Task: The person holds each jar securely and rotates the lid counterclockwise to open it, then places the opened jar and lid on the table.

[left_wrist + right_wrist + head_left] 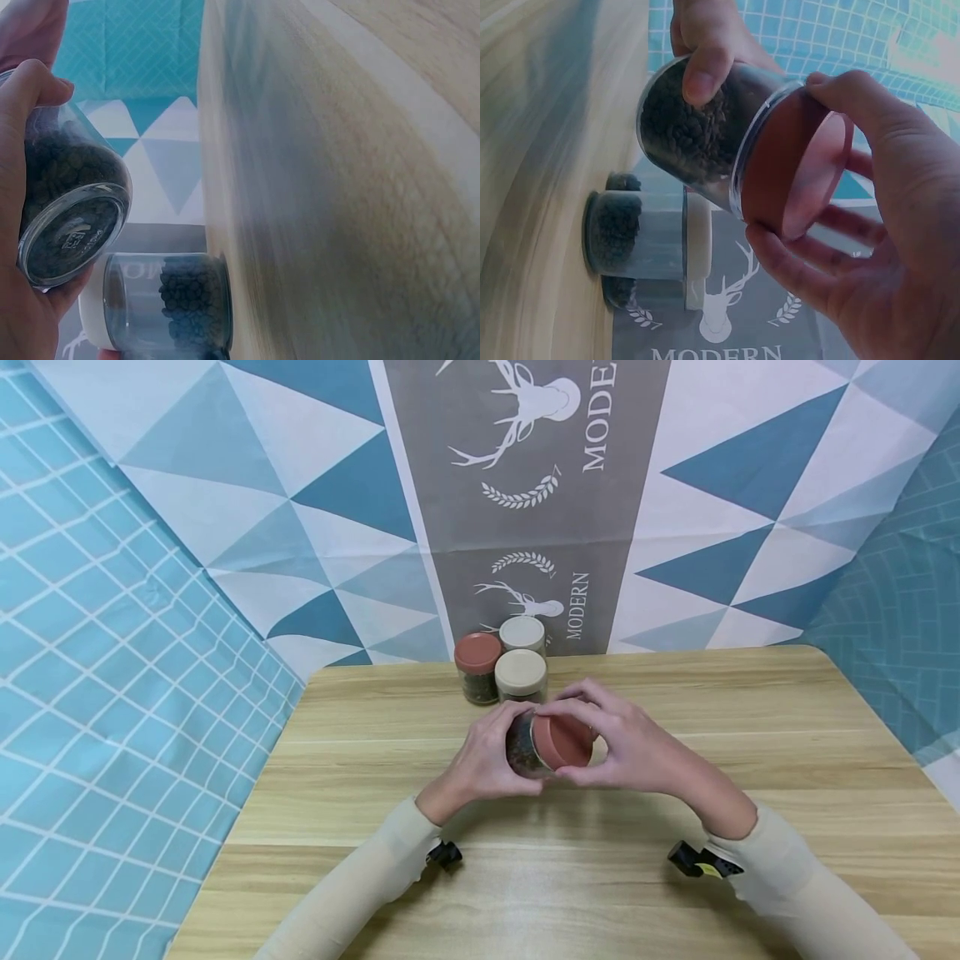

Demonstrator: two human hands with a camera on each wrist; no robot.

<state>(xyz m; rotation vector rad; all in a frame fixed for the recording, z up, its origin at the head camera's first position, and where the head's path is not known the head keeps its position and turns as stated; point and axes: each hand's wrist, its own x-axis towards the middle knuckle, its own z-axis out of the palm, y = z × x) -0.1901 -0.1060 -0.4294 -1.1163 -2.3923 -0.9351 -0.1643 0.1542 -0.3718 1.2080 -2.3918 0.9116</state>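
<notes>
A clear glass jar [690,124] with a red-brown lid [561,742] is held tilted above the table, part filled with dark bean-like pieces. My left hand [487,756] grips the glass body near its base, thumb along the side. Fingers and thumb of my right hand [626,735] are curled round the rim of the lid, which sits on the jar's mouth. In the left wrist view the jar's glass bottom [73,234] faces the camera. Just behind the hands stands a jar with a cream lid [521,672], its lower part hidden in the head view.
Beside the cream-lidded jar stand a red-lidded jar [478,668] and a white-lidded jar [522,633], near the table's back edge. The wooden table [360,818] meets a patterned cloth backdrop [525,510] behind. Blue gridded cloth [112,693] hangs at the left.
</notes>
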